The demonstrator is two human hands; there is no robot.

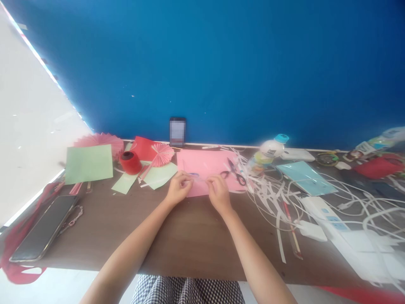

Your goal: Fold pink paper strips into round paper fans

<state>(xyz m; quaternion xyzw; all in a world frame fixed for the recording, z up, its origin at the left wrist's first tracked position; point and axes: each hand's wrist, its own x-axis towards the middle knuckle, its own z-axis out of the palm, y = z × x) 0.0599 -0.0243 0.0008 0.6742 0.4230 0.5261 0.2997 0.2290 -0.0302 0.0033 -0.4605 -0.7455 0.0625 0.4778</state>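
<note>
Both hands are above the near edge of a pink paper sheet, fingers pinched. A thin pale strip, blurred, runs between my left hand and my right hand, which grip its ends. Whether it is paper or tape I cannot make out. A small blue curved piece shows beside my left fingertips; whether it belongs to the strip is unclear. Black-handled scissors lie on the pink sheet, just right of my right hand.
On the left are green paper, pink folded fans, a red roll and a phone. Another phone leans on the blue wall. Rightward are a bottle, paper strips, tangled cables and a power strip.
</note>
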